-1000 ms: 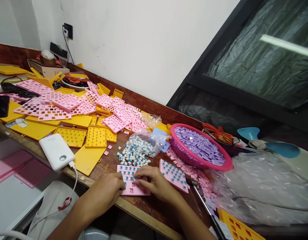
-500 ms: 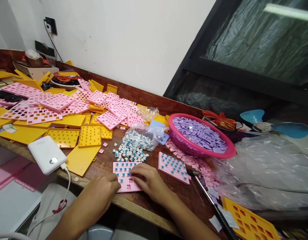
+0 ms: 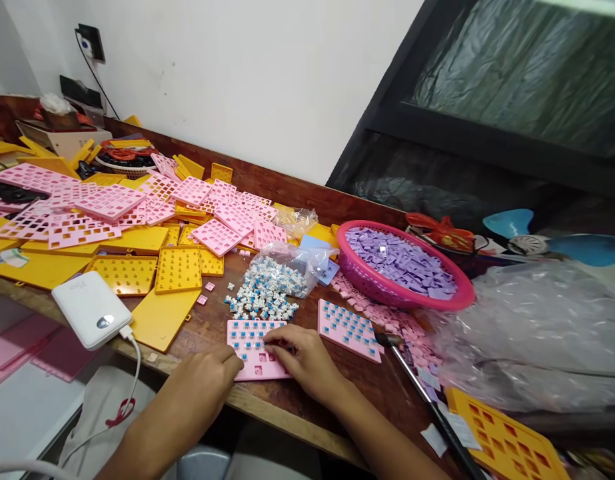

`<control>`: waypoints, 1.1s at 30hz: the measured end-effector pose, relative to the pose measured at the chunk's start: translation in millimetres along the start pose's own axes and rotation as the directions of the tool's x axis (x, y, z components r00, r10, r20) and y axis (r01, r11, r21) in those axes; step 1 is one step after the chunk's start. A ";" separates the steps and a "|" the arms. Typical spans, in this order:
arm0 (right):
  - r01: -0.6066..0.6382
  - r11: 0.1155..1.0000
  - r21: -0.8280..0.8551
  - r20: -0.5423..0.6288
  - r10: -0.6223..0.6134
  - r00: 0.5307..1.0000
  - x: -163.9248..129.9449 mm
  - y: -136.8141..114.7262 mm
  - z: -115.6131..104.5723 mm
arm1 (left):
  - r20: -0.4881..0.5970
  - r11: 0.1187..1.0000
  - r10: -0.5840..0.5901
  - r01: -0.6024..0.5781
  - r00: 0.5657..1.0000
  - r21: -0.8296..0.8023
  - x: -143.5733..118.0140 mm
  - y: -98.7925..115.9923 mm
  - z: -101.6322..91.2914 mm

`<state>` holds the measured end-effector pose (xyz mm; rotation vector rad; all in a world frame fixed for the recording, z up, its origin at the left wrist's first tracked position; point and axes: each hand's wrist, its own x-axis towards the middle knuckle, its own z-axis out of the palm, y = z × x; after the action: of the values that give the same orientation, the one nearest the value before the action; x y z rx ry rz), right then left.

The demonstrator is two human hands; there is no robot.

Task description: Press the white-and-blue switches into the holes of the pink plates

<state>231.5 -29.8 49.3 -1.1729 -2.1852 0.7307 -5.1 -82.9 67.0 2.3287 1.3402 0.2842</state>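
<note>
A pink keyboard plate lies at the table's front edge, its upper rows filled with blue-and-white key switches and a few square holes lower down bare. My left hand is closed on the plate's lower left edge, fingers curled. Over the plate's right half, my right hand has thumb and fingertips pinched at a key switch, mostly hidden by the fingers. Just behind the plate is a heap of loose key switches, spilling from a clear plastic bag. To the right sits a second pink plate fitted with switches.
A pink basket of purple keycaps stands at the back right above scattered pink caps. A black-and-silver tool handle lies right. Left are yellow cases, stacked pink plates and a white power bank with a cable.
The view has shifted slightly. My right hand's fingers have moved a little on the plate, while my left hand stays at its left edge.
</note>
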 end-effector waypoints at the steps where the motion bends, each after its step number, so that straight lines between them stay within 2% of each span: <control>1: -0.011 1.000 0.018 -0.004 0.011 1.000 0.2 1.0 0.1 | 0.004 1.000 0.001 -0.001 1.000 0.007 0.5 -0.3 -0.3; 8: -0.014 0.999 0.030 -0.005 0.015 1.000 -0.8 9.0 1.5 | -0.014 0.998 0.063 -0.063 0.998 0.006 -0.1 -2.2 -0.2; 14: 0.082 0.995 -0.065 0.000 -0.082 0.997 -0.1 11.9 4.3 | -0.039 0.998 0.059 -0.058 0.998 0.006 -0.8 0.5 0.3; 20: 0.179 0.963 -0.201 0.063 -0.169 0.984 0.2 2.7 4.1 | -0.054 0.998 0.048 -0.046 0.997 0.040 0.3 0.2 3.9; 23: 0.157 0.982 -0.106 0.066 -0.151 0.986 1.9 2.7 -1.2 | -0.068 0.998 0.057 -0.054 0.996 0.032 1.5 -1.3 3.2; 26: 0.099 0.995 -0.011 -0.042 -0.100 0.994 8.6 13.5 -13.3 | -0.076 0.999 0.037 -0.038 0.996 -0.010 3.8 -2.7 0.3; 29: 0.021 0.996 -0.086 -0.209 -0.038 0.977 16.5 32.0 -28.1 | -0.070 0.998 0.019 -0.023 0.997 -0.053 5.7 -2.7 -2.6; 31: 0.023 0.986 -0.167 -0.179 -0.053 0.982 19.5 43.6 -36.1 | -0.062 0.997 0.024 -0.028 0.998 -0.075 5.6 -2.6 -3.5; 33: 0.055 0.973 -0.225 -0.078 -0.074 0.994 20.4 51.6 -41.3 | -0.070 0.994 0.040 -0.046 0.997 -0.100 5.1 -3.9 -4.2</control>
<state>279.0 20.4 47.4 -1.2114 -2.2650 0.4070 -7.1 -75.7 68.7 2.2837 1.2774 0.4391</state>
